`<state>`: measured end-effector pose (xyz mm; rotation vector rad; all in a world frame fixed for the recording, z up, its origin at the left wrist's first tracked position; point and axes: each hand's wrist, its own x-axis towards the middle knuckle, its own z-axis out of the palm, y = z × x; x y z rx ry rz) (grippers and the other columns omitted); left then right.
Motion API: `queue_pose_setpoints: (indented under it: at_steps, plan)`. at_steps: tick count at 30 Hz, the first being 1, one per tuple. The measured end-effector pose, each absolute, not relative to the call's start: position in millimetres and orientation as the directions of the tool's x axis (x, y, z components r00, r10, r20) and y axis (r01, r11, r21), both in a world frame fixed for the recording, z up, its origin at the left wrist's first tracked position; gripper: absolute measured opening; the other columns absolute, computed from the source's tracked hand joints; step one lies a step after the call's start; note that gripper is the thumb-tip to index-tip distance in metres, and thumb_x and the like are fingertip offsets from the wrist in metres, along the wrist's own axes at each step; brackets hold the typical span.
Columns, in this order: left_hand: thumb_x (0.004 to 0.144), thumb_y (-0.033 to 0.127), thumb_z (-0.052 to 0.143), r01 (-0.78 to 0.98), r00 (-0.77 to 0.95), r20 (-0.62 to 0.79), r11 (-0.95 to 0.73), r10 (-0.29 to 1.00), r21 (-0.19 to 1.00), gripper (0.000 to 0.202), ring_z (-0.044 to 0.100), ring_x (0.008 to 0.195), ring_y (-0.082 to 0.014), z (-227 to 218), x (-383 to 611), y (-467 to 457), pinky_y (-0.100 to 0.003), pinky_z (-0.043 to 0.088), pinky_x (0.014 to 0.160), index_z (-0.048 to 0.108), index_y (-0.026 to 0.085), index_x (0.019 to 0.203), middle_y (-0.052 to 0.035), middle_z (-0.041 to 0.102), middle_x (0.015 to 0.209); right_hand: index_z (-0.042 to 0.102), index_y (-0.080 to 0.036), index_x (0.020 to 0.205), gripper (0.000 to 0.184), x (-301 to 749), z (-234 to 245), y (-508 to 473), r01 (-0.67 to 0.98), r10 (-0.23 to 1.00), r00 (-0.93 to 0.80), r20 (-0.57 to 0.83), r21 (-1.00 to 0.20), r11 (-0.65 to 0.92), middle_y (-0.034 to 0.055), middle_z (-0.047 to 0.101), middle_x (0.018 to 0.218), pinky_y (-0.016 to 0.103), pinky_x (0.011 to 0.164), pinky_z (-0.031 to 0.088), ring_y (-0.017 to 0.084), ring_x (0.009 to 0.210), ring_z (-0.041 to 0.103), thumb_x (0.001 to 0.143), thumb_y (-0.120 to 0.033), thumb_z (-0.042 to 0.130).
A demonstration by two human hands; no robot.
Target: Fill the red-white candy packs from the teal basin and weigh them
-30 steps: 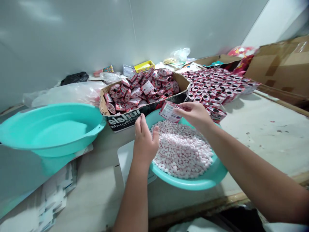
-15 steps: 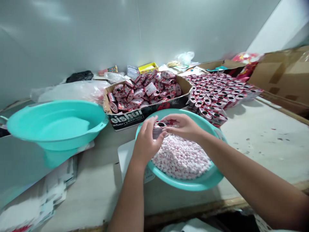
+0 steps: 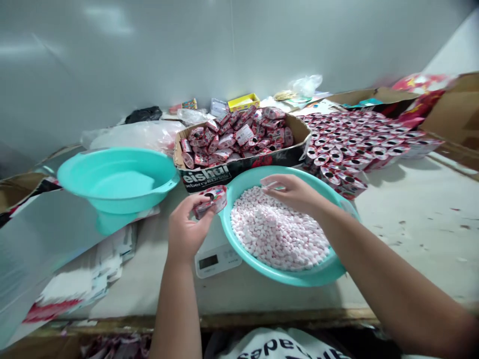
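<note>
My left hand (image 3: 186, 227) is closed on a small pink-and-red candy box (image 3: 210, 200), held just left of a teal basin (image 3: 322, 277) full of small pink and white candies (image 3: 277, 232). My right hand (image 3: 294, 192) hovers over the far side of the candy heap, fingers curled and pinched; what they hold is too small to name. A white digital scale (image 3: 217, 258) sits under the basin's near left edge. Behind the basin stands a cardboard box (image 3: 239, 169) heaped with more small candy boxes (image 3: 239, 135).
An empty teal basin (image 3: 119, 179) rests at the left on grey sheets. Rows of opened small boxes (image 3: 355, 139) lie at the right, with cardboard cartons (image 3: 452, 112) behind. Plastic bags (image 3: 134, 134) and clutter line the wall. Printed flat sheets (image 3: 86, 279) lie at the near left.
The small box passed from my right hand to my left, which carried it left past the basin rim. My right hand dropped onto the candies. The view shifted right and down.
</note>
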<state>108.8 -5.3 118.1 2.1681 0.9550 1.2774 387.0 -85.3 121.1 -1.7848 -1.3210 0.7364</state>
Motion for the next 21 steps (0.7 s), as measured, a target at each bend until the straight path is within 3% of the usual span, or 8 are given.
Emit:
queue_pose_setpoints:
  at_steps: [4,8,10,13,17,19,21]
  plan:
    - [0.084,0.036,0.074,0.460,0.280,0.494,-0.567,0.823,0.683,0.017,0.065,0.079,-0.0152,94.0,76.7,-7.1,-0.024,0.051,0.075,0.069,0.020,0.090,-0.0010,0.071,0.092,0.063,-0.023,0.133,0.052,383.5,113.8,-85.1,0.740,0.979,0.163,-0.120,-0.641,-0.202,0.0119,0.057,0.140,0.039,0.105,0.050,0.028,0.125,0.059,0.090,-0.051,0.059]
    - [0.085,0.039,0.071,0.505,0.306,0.471,-0.561,0.827,0.656,0.021,0.060,0.074,-0.0142,72.7,62.7,-0.9,-0.024,0.048,0.070,0.064,0.019,0.084,-0.0024,0.069,0.091,0.049,-0.024,0.149,0.076,379.8,105.4,-86.5,0.898,0.937,0.034,-0.348,-0.400,-0.182,0.0127,0.031,0.161,0.047,0.114,0.042,0.035,0.141,0.044,0.080,-0.049,0.069]
    - [0.085,0.037,0.070,0.516,0.326,0.473,-0.574,0.818,0.637,0.019,0.061,0.077,-0.0150,67.6,59.8,0.9,-0.024,0.048,0.072,0.064,0.019,0.082,-0.0026,0.069,0.092,0.044,-0.025,0.154,0.086,376.3,102.7,-87.1,0.915,0.894,-0.061,-0.445,-0.382,-0.128,0.0118,0.029,0.162,0.046,0.112,0.044,0.035,0.141,0.044,0.076,-0.047,0.073]
    - [0.084,0.032,0.070,0.562,0.382,0.353,-0.517,0.854,0.646,0.012,0.063,0.079,-0.0166,65.0,60.4,0.2,-0.026,0.048,0.074,0.067,0.020,0.083,-0.0017,0.069,0.087,0.045,-0.025,0.153,0.088,367.8,103.0,-86.1,0.934,0.889,-0.138,-0.436,-0.356,-0.029,0.0130,0.038,0.156,0.043,0.108,0.047,0.034,0.135,0.050,0.073,-0.036,0.078]
    - [0.080,0.032,0.074,0.560,0.429,0.126,-0.373,0.894,0.740,0.023,0.068,0.094,-0.0220,69.5,65.3,1.3,-0.032,0.052,0.086,0.071,0.022,0.100,-0.0053,0.073,0.104,0.064,-0.020,0.135,0.065,360.9,106.1,-82.4,0.960,0.922,-0.111,-0.370,-0.278,0.004,0.0125,0.063,0.129,0.035,0.092,0.051,0.028,0.109,0.065,0.072,-0.023,0.079]
    - [0.076,0.039,0.079,0.452,0.457,0.168,-0.390,0.873,0.802,0.033,0.065,0.113,-0.0256,78.2,64.6,9.1,-0.036,0.051,0.098,0.070,0.021,0.102,-0.0093,0.068,0.124,0.072,-0.019,0.117,0.041,362.7,105.8,-81.7,0.960,0.933,-0.069,-0.353,-0.279,-0.034,0.0089,0.072,0.107,0.032,0.079,0.050,0.025,0.093,0.068,0.076,-0.019,0.075]
    - [0.074,0.048,0.082,0.304,0.442,0.295,-0.451,0.847,0.839,0.040,0.058,0.127,-0.0272,92.4,60.4,24.0,-0.037,0.048,0.106,0.068,0.019,0.099,-0.0118,0.061,0.137,0.075,-0.019,0.099,0.019,366.4,105.8,-81.7,0.939,0.949,-0.035,-0.313,-0.334,-0.076,0.0066,0.074,0.091,0.031,0.070,0.046,0.023,0.081,0.067,0.082,-0.020,0.067]
